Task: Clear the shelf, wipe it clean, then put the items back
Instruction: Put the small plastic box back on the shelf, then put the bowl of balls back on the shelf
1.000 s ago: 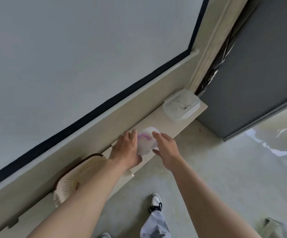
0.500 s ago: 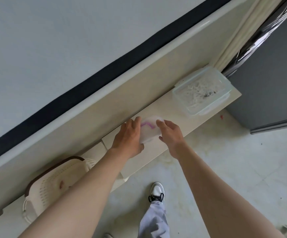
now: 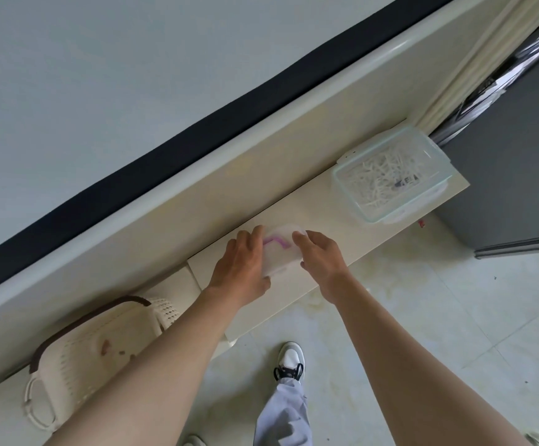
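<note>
- Head view looks down on the long cream shelf (image 3: 322,206) fixed along the wall. It carries three things, so I judge it is either not fully cleared or being refilled; I cannot tell which.
- The perforated cream basket (image 3: 78,358) sits at the shelf's left end, partly hidden by my left forearm.
- The clear lidded container (image 3: 390,178) of pale sticks sits at the right end, well apart from my hands.
- The small translucent box (image 3: 279,251), marked in purple, is mid-shelf, close to the wall.
- My left grip (image 3: 242,268) and right grip (image 3: 321,259) clasp that box from opposite sides with fingers curled over its edges. I judge this keeps a light, smooth box level.
</note>
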